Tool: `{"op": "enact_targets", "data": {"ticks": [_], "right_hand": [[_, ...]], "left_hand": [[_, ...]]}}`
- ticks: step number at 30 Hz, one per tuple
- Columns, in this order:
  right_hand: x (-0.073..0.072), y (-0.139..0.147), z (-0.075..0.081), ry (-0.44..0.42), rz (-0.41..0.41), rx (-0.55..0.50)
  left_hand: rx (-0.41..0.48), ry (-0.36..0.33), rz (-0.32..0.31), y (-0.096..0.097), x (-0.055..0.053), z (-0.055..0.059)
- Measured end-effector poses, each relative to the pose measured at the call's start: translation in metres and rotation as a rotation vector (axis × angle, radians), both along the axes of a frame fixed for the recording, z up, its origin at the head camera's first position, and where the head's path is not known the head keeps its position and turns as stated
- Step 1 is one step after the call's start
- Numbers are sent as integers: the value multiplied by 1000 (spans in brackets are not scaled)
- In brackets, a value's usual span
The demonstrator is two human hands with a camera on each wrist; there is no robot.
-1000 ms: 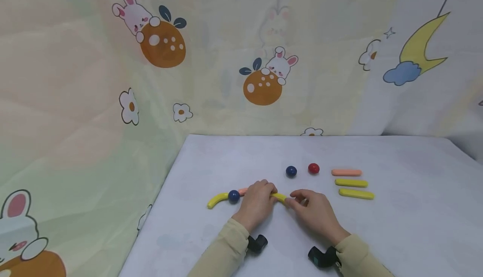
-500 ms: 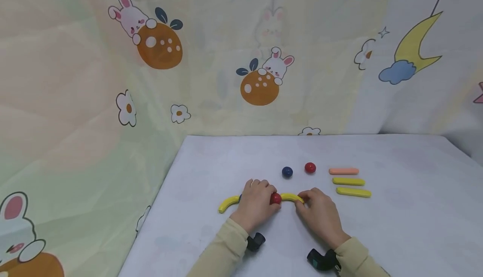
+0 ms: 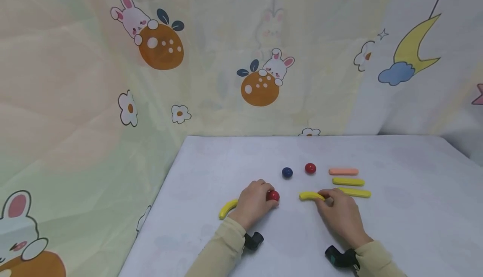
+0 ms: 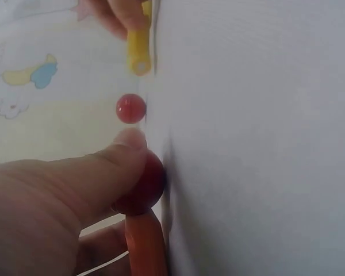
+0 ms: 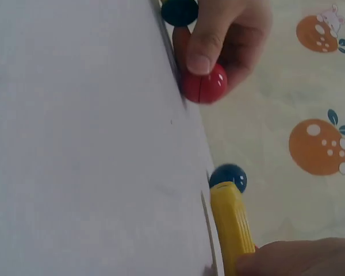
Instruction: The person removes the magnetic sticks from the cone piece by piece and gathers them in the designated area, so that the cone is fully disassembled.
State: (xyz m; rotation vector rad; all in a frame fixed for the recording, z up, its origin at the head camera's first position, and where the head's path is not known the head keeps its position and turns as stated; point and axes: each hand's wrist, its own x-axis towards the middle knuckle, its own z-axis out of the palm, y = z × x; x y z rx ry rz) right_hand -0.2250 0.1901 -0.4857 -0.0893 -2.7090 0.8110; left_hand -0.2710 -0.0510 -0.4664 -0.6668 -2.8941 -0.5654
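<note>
My left hand (image 3: 252, 205) pinches a red ball (image 3: 273, 195) between thumb and fingers. A straight orange-pink stick (image 4: 145, 244) runs from that ball back under the palm. Beyond it come a dark blue ball (image 5: 180, 11), hidden from the head view, and a curved yellow stick (image 3: 227, 209) poking out on the left. My right hand (image 3: 342, 215) pinches the right end of another curved yellow stick (image 3: 310, 195). A clear gap separates this stick from the held red ball. Its free end carries a small pale disc, seen in the left wrist view.
Farther back on the white table (image 3: 211, 155) lie a loose blue ball (image 3: 287, 172) and a loose red ball (image 3: 310, 168). To their right are a straight orange-pink stick (image 3: 343, 171) and two straight yellow sticks (image 3: 348, 182), the nearer one partly behind my right hand.
The right hand has moved right with its curved yellow stick, which has come away from the red ball. My left hand stays nearly in place, now holding the red ball, which was hidden at first.
</note>
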Motion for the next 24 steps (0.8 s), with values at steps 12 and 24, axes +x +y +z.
{"op": "enact_targets", "data": {"ticks": [12,24], "right_hand": [[12,32,0,-53,2,52],[20,-1,2,180,-1,31]], "left_hand": [[22,-6,-14,-1,-3,-4],[-17,-52,-246,18,6,-7]]}}
